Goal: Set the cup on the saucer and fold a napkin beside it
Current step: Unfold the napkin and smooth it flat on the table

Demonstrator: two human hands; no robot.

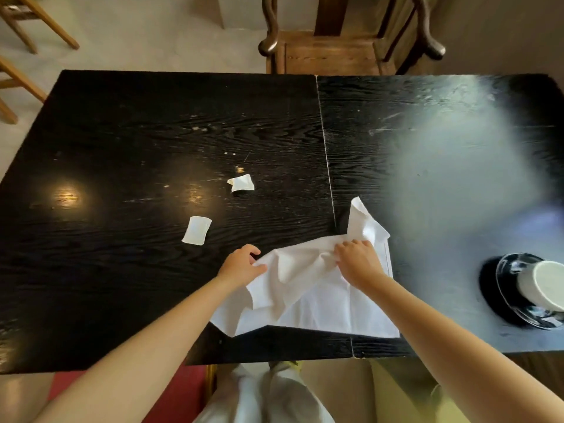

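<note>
A: Where does the crumpled white cloth napkin [308,288] lie?
B: On the near edge of the black wood-grain desk [152,141], long axis running left to right, one corner pointing away.
A: The hands?
B: Left hand [241,265] pinches its left edge; right hand [357,261] has fingers closed on a bunched fold.
A: The white cup [541,285]?
B: On the dark glass saucer [506,270], far right.

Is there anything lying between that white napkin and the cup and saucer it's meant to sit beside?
Nothing visible. Bare black table separates the crumpled white cloth napkin from the white cup on its dark glossy saucer. The two small white packets lie on the other side.
</note>
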